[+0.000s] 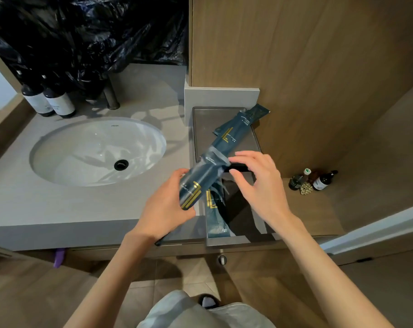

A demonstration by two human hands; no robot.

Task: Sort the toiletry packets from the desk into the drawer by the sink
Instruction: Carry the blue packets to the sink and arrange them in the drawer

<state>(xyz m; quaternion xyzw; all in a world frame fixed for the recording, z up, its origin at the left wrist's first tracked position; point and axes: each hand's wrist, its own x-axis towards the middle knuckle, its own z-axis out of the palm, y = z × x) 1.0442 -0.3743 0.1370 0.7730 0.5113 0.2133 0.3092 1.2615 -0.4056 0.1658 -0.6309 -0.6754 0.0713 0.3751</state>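
Head view: my left hand [167, 204] grips dark blue gold-lettered plastic packets [196, 185] over the open grey drawer [226, 241]; right hand [255, 183] pinches their top end. 1 matching packet [216, 221] lies inside it.

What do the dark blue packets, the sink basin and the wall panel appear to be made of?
The dark blue packets look like thin plastic film, glossy: they crinkle and catch light. The sink basin seems glazed ceramic, white and shiny with reflections. The wall panel is wood or wood-look laminate, matte, with straight grain lines.
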